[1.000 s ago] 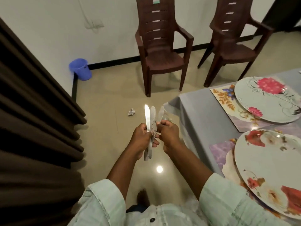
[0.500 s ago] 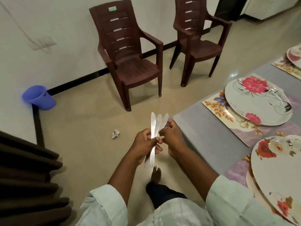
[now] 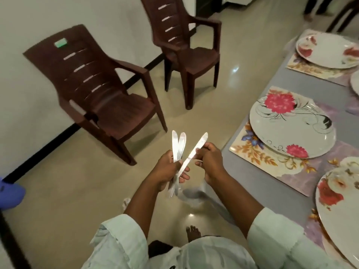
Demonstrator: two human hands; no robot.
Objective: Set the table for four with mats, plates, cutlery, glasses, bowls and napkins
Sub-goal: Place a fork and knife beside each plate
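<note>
Knives: three table knives (image 3: 178, 152), blades up, are held over the floor just off the bench corner.
Single knife: one knife (image 3: 194, 150) tilts away from the other two, its handle crossing theirs low down.
Left grip: the left hand (image 3: 167, 169) is wrapped round the handles of the pair.
Right grip: the right hand (image 3: 210, 162) pinches the tilted knife near mid-length, fingers curled.
Handling: likely light, stiff and smooth steel, apt to slip or clatter; best taken by the handle, clear of the blade edge.
Bench: the grey bench (image 3: 258, 181) carries floral mats (image 3: 258, 158), each under a flowered plate (image 3: 291, 129); no cutlery shows beside them yet.
Plates: probably breakable, so a knife should go down beside a rim, not on it.
Beyond: two brown chairs (image 3: 108, 101) stand against the wall.
</note>
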